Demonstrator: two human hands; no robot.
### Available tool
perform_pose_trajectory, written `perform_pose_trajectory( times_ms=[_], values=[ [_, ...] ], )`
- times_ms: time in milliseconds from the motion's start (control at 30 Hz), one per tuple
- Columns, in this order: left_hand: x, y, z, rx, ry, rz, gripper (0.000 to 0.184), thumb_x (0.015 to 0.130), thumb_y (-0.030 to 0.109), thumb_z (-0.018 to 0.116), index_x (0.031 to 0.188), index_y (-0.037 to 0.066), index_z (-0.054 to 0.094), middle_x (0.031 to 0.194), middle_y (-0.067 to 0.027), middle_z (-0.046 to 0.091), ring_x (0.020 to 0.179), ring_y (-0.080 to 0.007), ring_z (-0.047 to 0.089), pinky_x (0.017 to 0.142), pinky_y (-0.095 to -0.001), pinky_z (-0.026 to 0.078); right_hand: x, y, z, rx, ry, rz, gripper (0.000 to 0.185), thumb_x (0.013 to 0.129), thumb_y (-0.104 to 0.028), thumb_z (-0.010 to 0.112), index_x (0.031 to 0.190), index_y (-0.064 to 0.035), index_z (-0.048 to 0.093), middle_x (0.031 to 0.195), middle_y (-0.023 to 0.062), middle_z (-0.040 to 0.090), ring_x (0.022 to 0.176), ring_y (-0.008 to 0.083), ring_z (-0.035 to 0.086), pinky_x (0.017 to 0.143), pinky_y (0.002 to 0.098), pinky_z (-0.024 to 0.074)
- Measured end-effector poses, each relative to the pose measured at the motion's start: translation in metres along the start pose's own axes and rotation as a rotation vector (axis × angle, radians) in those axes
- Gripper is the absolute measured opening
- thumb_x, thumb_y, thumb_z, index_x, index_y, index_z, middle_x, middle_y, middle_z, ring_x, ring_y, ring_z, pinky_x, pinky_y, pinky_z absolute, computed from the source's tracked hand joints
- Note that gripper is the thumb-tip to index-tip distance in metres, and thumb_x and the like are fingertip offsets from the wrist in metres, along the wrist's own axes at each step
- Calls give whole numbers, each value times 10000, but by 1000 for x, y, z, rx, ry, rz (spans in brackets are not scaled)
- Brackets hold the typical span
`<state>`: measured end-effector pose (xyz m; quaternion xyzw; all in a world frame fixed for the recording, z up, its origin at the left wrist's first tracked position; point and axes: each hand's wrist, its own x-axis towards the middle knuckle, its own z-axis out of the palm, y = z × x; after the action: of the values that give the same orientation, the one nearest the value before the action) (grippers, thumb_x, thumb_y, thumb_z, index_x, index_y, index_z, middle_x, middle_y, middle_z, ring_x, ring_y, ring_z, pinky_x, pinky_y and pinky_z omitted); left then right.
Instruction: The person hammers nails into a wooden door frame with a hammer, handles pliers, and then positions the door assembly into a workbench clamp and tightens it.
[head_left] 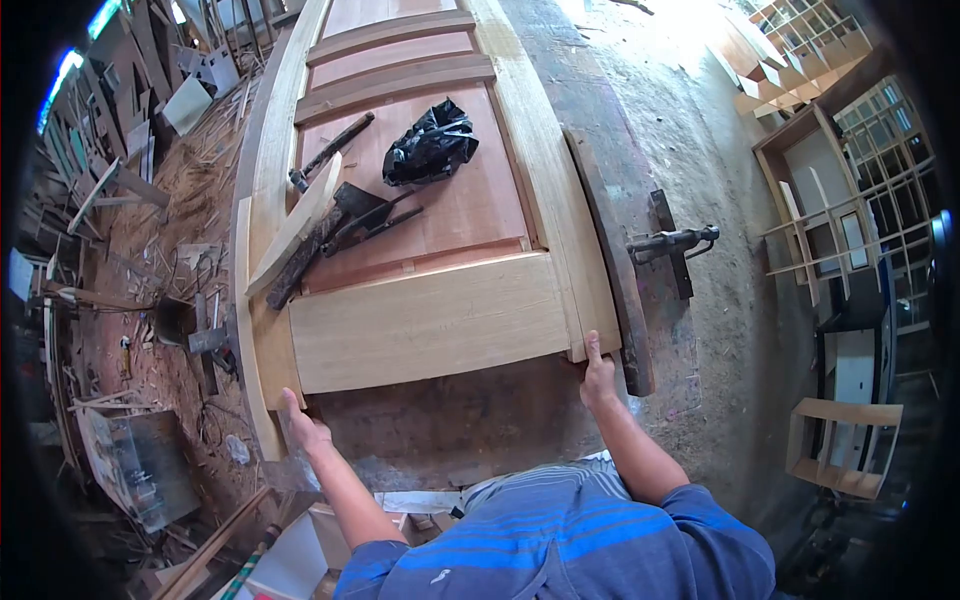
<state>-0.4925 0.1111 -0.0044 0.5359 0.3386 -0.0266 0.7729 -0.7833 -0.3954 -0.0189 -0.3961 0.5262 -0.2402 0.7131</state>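
Observation:
A panelled wooden door (pixel 430 320) lies flat on a workbench (pixel 450 425), its near end towards me. My left hand (pixel 305 428) is at the near left corner, thumb along the door's end and the other fingers mostly hidden. At the near right corner, my right hand (pixel 598 378) grips the end of the upright, thumb raised over the edge, fingers out of sight below. On the door lie a crumpled black plastic bag (pixel 432 143), a hammer (pixel 335 150), a pale pointed wood strip (pixel 300 228) and a dark, wooden-handled tool (pixel 330 235) that I cannot make out fully.
A clamp (pixel 672 244) with a screw handle stands at the bench's right side, beside a dark wooden board (pixel 610 265) along the door. Wood offcuts and shavings (pixel 195 170) cover the floor at left. Wooden frames (pixel 840 190) stand at right.

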Motion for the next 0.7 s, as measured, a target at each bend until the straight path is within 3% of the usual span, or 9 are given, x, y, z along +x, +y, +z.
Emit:
perform_pose_trajectory(
  times_ms=[100, 200, 233, 333, 367, 433, 500, 633, 700],
  values=[
    [-1, 2, 3, 18, 52, -17, 895, 914, 541, 841, 1481, -78, 531, 1444, -131, 622, 1247, -260, 636, 1066, -424, 550, -3, -24, -11, -187, -54, 309, 746, 997, -599, 717, 1270, 93, 667, 1236, 159, 720, 1041, 207, 718, 898, 365, 623],
    [-18, 5, 17, 73, 121, -27, 958, 904, 584, 832, 1501, -91, 504, 1495, -142, 586, 1272, -277, 625, 1076, -422, 544, -56, -117, 22, -830, -539, 615, 742, 992, -638, 697, 1146, 87, 730, 1008, 167, 767, 845, 212, 762, 804, 356, 651],
    [-21, -3, 15, 27, 83, -19, 904, 911, 589, 823, 1430, -110, 579, 1416, -185, 652, 1213, -308, 660, 1031, -423, 544, -80, -149, 30, -1075, -748, 434, 626, 1014, -550, 719, 1107, 68, 750, 929, 166, 774, 791, 216, 778, 715, 344, 651],
    [4, -52, -40, 591, 536, 351, 731, 927, 551, 819, 1212, -111, 699, 1186, -209, 742, 1070, -333, 700, 928, -442, 553, -80, -190, 14, -742, -849, 24, 475, 1046, -401, 709, 1112, 69, 727, 939, 166, 774, 849, 258, 789, 755, 363, 661],
    [-28, -45, -22, 676, 692, 541, 618, 952, 509, 797, 982, -103, 716, 948, -209, 746, 883, -321, 686, 823, -475, 544, -58, -193, 6, -651, -623, -105, 293, 1068, -230, 650, 1090, 54, 720, 893, 139, 761, 802, 220, 771, 709, 356, 650],
    [-14, -47, -21, 601, 615, 870, 418, 960, 346, 804, 888, -47, 681, 803, -144, 662, 757, -259, 614, 749, -427, 538, 24, -177, -4, -509, -363, -470, 215, 1079, -212, 657, 1049, -5, 706, 792, 51, 703, 648, 128, 668, 609, 294, 569],
    [-9, -9, -2, 748, 339, 837, 295, 911, 271, 819, 906, 12, 677, 887, -121, 680, 819, -260, 635, 785, -432, 530, 103, -178, -8, -935, -197, -689, 427, 1039, -376, 713, 1195, 21, 686, 963, 133, 730, 862, 211, 716, 784, 348, 587],
    [60, 37, 40, 1176, 250, 1158, 462, 895, 345, 824, 1193, 43, 639, 1183, -176, 704, 1178, -385, 645, 1022, -517, 496, 157, -153, 45, -1322, -32, -912, 887, 934, -603, 765, 1474, 67, 550, 1366, 301, 671, 1314, 387, 639, 1130, 450, 488],
    [101, 50, 47, 1316, 247, 1209, 656, 894, 440, 811, 1370, 54, 577, 1350, -209, 654, 1308, -412, 591, 1104, -544, 455, 167, -148, 63, -1324, -110, -596, 1043, 893, -684, 751, 1541, 84, 472, 1488, 334, 573, 1422, 421, 546, 1195, 461, 422]
  ],
)
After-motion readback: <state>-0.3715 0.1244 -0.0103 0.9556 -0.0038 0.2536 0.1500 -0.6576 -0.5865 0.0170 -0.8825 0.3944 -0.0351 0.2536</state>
